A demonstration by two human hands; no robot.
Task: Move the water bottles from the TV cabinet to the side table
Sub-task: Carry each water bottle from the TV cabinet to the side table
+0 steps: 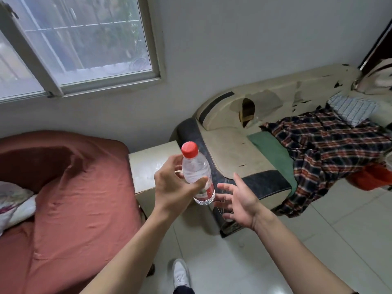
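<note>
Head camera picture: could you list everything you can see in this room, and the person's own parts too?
water bottle: one, clear with red cap and red label, held in the air above the side table
side table: one, cream, between bed and sofa
bed: one, rust-red sheet, left
pillow: one, white patterned, on the bed's left edge
sofa: one, worn cream and black, right
plaid blanket: one, red and navy, on the sofa
window: one, grey frame, upper left
shoe: one, white, on the tiled floor
left hand: grips the bottle
right hand: open, beside the bottle
</note>
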